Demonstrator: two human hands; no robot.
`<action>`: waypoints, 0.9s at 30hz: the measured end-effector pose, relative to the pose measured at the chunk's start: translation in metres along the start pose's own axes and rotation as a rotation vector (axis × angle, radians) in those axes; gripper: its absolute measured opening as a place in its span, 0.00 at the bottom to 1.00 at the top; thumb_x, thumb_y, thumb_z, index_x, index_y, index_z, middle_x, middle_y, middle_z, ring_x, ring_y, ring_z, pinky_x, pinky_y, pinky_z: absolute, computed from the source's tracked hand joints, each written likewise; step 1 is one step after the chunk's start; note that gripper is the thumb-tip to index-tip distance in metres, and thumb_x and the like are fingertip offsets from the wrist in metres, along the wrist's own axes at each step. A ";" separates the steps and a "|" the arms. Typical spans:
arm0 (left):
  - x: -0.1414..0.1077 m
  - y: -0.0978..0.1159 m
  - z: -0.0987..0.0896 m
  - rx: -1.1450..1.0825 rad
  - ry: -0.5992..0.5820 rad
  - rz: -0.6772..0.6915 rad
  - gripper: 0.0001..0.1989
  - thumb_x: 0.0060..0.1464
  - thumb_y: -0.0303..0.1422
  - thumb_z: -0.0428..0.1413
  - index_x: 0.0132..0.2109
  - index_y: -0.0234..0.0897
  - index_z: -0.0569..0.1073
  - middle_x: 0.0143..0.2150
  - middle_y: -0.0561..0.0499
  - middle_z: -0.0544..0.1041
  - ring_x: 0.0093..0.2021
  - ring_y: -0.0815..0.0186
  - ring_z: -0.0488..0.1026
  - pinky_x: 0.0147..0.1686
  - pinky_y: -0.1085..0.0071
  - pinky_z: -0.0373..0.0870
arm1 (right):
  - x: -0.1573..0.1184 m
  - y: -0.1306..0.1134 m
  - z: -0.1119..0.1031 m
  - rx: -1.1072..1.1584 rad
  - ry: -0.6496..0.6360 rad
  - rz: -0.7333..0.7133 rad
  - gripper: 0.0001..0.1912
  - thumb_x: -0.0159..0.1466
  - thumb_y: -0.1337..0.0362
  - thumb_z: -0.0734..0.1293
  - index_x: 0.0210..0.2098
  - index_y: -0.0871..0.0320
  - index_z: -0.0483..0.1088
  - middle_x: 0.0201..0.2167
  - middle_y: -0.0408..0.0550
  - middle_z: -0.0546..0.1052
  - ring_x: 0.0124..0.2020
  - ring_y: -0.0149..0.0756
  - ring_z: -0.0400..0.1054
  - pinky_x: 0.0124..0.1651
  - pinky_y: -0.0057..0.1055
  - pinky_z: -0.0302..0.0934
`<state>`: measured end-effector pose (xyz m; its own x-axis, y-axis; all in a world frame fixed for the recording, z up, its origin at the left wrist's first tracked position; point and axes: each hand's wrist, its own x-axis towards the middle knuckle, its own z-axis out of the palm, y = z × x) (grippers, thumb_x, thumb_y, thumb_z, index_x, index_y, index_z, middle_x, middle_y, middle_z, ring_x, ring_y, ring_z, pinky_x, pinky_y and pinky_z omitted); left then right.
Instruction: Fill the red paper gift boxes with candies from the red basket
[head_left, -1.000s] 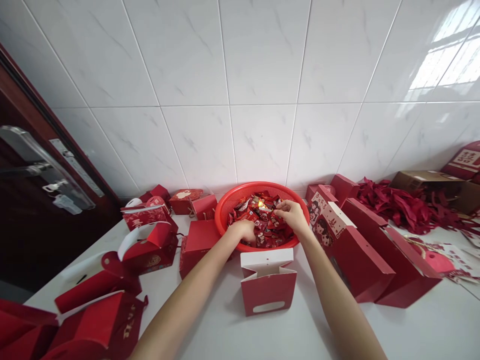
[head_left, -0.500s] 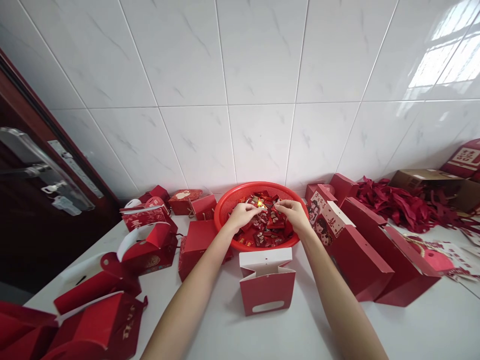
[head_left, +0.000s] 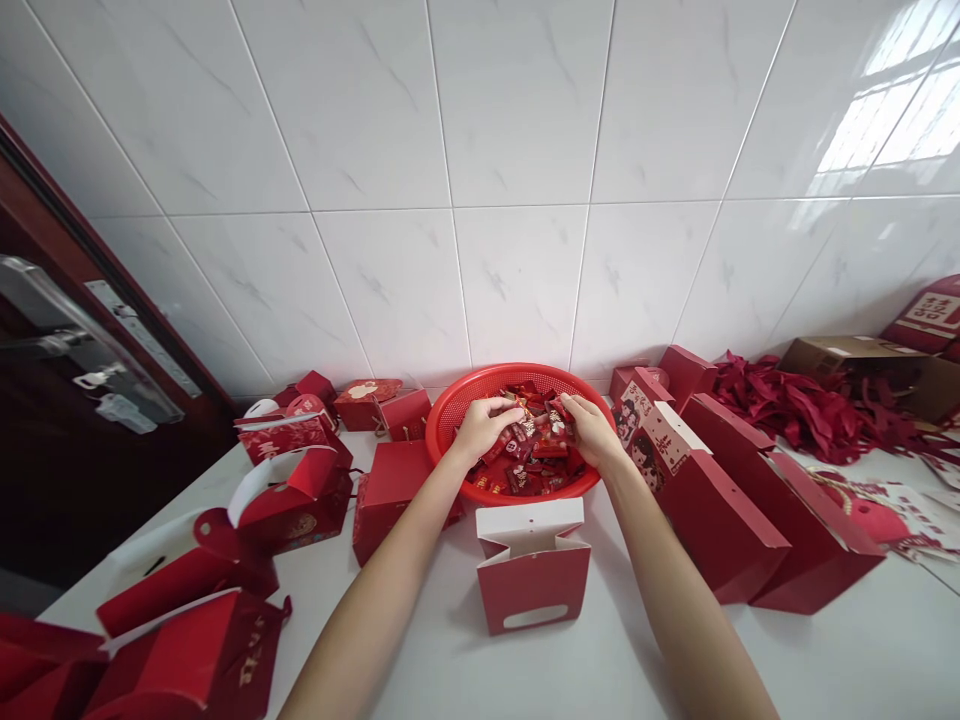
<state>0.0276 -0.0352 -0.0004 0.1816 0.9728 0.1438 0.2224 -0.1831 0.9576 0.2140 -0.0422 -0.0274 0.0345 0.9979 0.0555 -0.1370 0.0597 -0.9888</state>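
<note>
Both of my hands are inside a red plastic basket (head_left: pixel 444 412) heaped with small wrapped candies (head_left: pixel 525 475), mostly red and dark red. My left hand (head_left: pixel 484 428) is over the left of the heap, thumb and fingers drawn together at a wrapped candy. At the right side, my right hand (head_left: pixel 592 430) has its fingers closed at another red-wrapped candy; its fingertips are partly hidden. In front of the basket, between my forearms, a red paper gift box (head_left: pixel 534 588) stands upright with its top open and a white flap at the back.
Red gift boxes (head_left: pixel 202 640) line the left side of the white table (head_left: pixel 420 660). More upright boxes (head_left: pixel 720 510) stand on the right, beside a pile of dark red ribbons (head_left: pixel 795 405) and a cardboard box (head_left: pixel 855 352). Behind is a tiled wall (head_left: pixel 517 280); a door (head_left: pixel 67 400) is at left.
My hands have shifted slightly among the candies. The shiny gold glint near my left fingertips is mostly gone, and my right hand has come down into the heap. The open box stays put.
</note>
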 end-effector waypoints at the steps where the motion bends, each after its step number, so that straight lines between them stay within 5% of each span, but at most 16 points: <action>1: 0.001 0.000 0.000 0.013 0.019 0.004 0.11 0.47 0.38 0.61 0.34 0.35 0.81 0.33 0.50 0.82 0.33 0.64 0.75 0.34 0.71 0.71 | 0.000 0.000 0.000 0.020 0.003 0.017 0.21 0.57 0.42 0.68 0.32 0.54 0.66 0.24 0.46 0.76 0.25 0.39 0.70 0.24 0.35 0.67; 6: 0.002 0.000 0.001 0.126 0.086 -0.014 0.09 0.47 0.37 0.58 0.32 0.37 0.80 0.30 0.52 0.80 0.33 0.64 0.75 0.35 0.71 0.69 | -0.002 -0.006 0.000 0.125 0.006 0.083 0.18 0.56 0.47 0.71 0.31 0.55 0.69 0.23 0.46 0.76 0.24 0.38 0.69 0.22 0.31 0.61; 12: 0.002 -0.007 -0.005 0.381 0.130 -0.116 0.11 0.45 0.30 0.54 0.18 0.38 0.71 0.18 0.53 0.72 0.28 0.61 0.73 0.30 0.70 0.64 | -0.006 -0.013 0.000 0.199 0.013 0.113 0.16 0.53 0.54 0.73 0.36 0.56 0.74 0.25 0.43 0.76 0.25 0.34 0.68 0.20 0.27 0.57; 15: 0.008 -0.008 -0.008 0.503 0.105 -0.115 0.08 0.45 0.28 0.54 0.22 0.38 0.76 0.26 0.49 0.79 0.34 0.58 0.76 0.33 0.69 0.65 | -0.006 -0.015 -0.001 0.227 0.025 0.119 0.14 0.52 0.58 0.74 0.35 0.56 0.74 0.27 0.43 0.76 0.26 0.33 0.69 0.22 0.26 0.61; 18: 0.018 -0.006 -0.006 0.599 0.034 -0.063 0.11 0.51 0.28 0.53 0.31 0.38 0.81 0.37 0.46 0.84 0.44 0.56 0.78 0.40 0.69 0.68 | -0.006 -0.016 -0.001 0.249 0.021 0.127 0.12 0.51 0.60 0.75 0.32 0.57 0.74 0.26 0.43 0.75 0.25 0.32 0.68 0.24 0.27 0.65; 24: 0.035 -0.003 0.011 0.753 -0.310 -0.013 0.14 0.44 0.19 0.57 0.31 0.41 0.83 0.37 0.51 0.85 0.42 0.60 0.80 0.45 0.72 0.70 | -0.006 -0.017 0.000 0.312 0.006 0.133 0.16 0.48 0.58 0.79 0.26 0.58 0.71 0.22 0.41 0.74 0.24 0.31 0.70 0.27 0.27 0.70; 27: 0.042 -0.006 0.014 0.818 -0.330 0.003 0.15 0.45 0.19 0.58 0.34 0.42 0.83 0.38 0.50 0.85 0.43 0.58 0.80 0.47 0.70 0.71 | -0.006 -0.017 0.000 0.354 0.026 0.127 0.18 0.47 0.58 0.80 0.25 0.59 0.70 0.23 0.44 0.77 0.22 0.31 0.71 0.25 0.27 0.69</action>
<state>0.0474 0.0047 -0.0031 0.4226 0.9047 -0.0542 0.8146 -0.3530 0.4602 0.2160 -0.0492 -0.0112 0.0191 0.9972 -0.0728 -0.4754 -0.0550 -0.8780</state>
